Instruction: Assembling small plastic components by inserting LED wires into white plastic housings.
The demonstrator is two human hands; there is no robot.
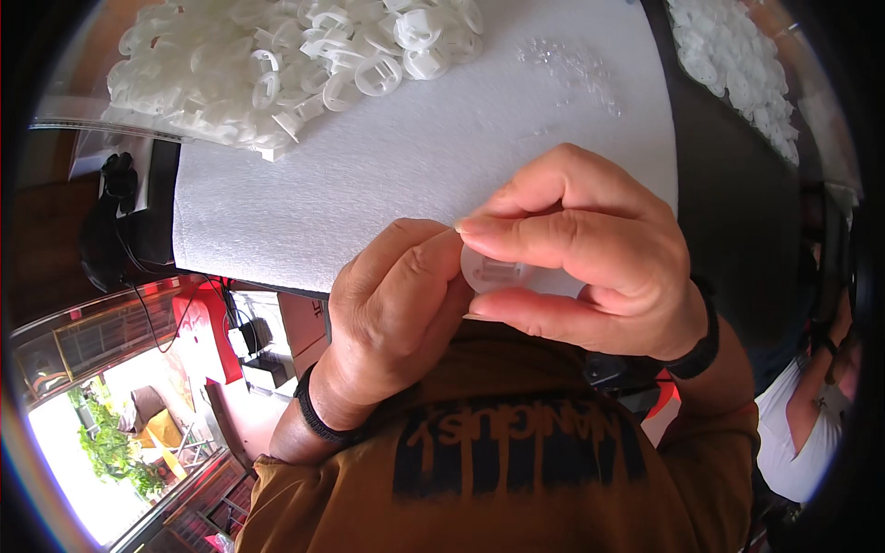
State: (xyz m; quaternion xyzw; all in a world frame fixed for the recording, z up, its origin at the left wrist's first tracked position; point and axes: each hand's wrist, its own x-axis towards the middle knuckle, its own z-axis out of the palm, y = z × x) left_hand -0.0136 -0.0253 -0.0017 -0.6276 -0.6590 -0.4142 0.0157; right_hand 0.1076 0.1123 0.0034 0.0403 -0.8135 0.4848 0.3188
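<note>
Now, hands in view: two, both mine, meeting at the centre of the picture.
Left hand (396, 304): I see it curled at 7 o'clock of the disc, thumb and fingers pressed against the disc's left edge, so its grip is closed on that piece.
Right hand (590, 267): at 3 o'clock of the disc, forefinger over the top edge and thumb under the bottom edge, a narrow pinch closed on the same piece.
White plastic disc (498, 273): one, round, pale and partly see-through, with a small slotted shape in its middle; held between both hands, above my chest and off the tabletop.
Wristbands: two dark ones, one on each wrist.
White foam sheet (369, 175): one, covering the tabletop at 12 o'clock of the hands.
Heap of white plastic rings (277, 74): one heap at 11 o'clock, too many pieces to count.
Second heap (737, 64): one, at 1 o'clock, on the dark strip beside the sheet, too many to count.
Small clear bits (576, 69): a loose scatter at 12 o'clock, too small to count.
Other person: one, part-seen at 4 o'clock, well apart.
</note>
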